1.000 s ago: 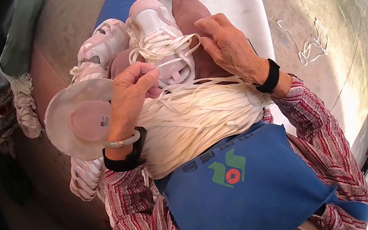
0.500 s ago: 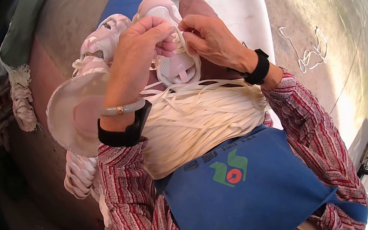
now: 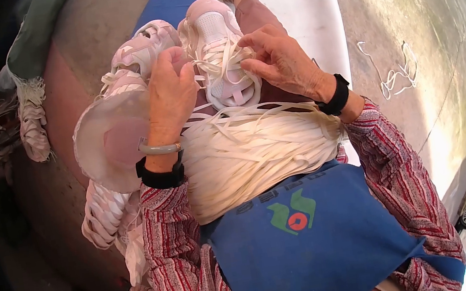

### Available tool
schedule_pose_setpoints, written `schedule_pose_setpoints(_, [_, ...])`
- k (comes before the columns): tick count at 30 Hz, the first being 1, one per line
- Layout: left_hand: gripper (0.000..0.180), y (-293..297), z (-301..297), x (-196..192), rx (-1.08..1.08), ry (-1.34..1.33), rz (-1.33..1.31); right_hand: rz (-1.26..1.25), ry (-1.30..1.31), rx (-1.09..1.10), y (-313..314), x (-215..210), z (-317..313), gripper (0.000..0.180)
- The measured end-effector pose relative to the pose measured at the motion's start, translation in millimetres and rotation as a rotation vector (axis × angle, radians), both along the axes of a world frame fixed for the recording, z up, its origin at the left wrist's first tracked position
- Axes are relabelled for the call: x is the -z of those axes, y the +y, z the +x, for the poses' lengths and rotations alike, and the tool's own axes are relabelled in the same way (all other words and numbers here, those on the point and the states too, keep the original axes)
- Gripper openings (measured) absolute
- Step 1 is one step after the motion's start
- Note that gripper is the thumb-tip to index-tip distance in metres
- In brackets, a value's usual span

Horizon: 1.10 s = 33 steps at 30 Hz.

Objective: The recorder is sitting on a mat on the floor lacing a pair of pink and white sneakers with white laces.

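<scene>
A pink and white shoe upper point(image 3: 209, 27) lies over my legs between my two hands. White shoelaces point(image 3: 222, 59) run across its middle in loose loops. My left hand point(image 3: 170, 91) is beside its left edge, thumb and forefinger apart, and nothing shows between them. On the other side my right hand point(image 3: 286, 65) hovers at the laces with its fingers curved and its thumb spread from the forefinger. A thick bundle of cream laces point(image 3: 264, 153) rests on my lap, over a blue apron point(image 3: 319, 252).
More pink and white shoe uppers point(image 3: 145, 47) are stacked at the left, beside a pale rounded piece point(image 3: 103, 131). Another bundle of shoe parts point(image 3: 33, 123) hangs at the far left. A loose white lace point(image 3: 399, 77) lies on the floor at the right.
Both hands have moved apart from the middle of the shoe upper and their fingers have opened. The laces between them now lie loose across the upper.
</scene>
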<state>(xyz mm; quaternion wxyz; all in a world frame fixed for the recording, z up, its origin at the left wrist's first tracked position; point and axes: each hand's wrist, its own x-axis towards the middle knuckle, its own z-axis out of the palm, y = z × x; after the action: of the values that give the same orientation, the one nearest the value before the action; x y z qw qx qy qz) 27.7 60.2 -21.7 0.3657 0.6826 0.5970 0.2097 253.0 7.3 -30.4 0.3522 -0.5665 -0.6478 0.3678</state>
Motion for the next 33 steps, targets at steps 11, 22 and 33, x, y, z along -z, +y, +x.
schedule_pose_setpoints(11, [0.020,8,-3,22,0.135,0.116,0.065,0.101,-0.112,0.048,-5,-20,-10,0.016])
schedule_pose_setpoints(22, [0.012,32,25,-6,-0.119,-0.292,-0.133,0.108,-0.480,-0.042,-3,-10,-47,0.030])
schedule_pose_setpoints(33, [0.019,4,14,-19,-0.140,-0.360,-0.053,-0.019,-0.004,0.058,41,-11,-29,0.018])
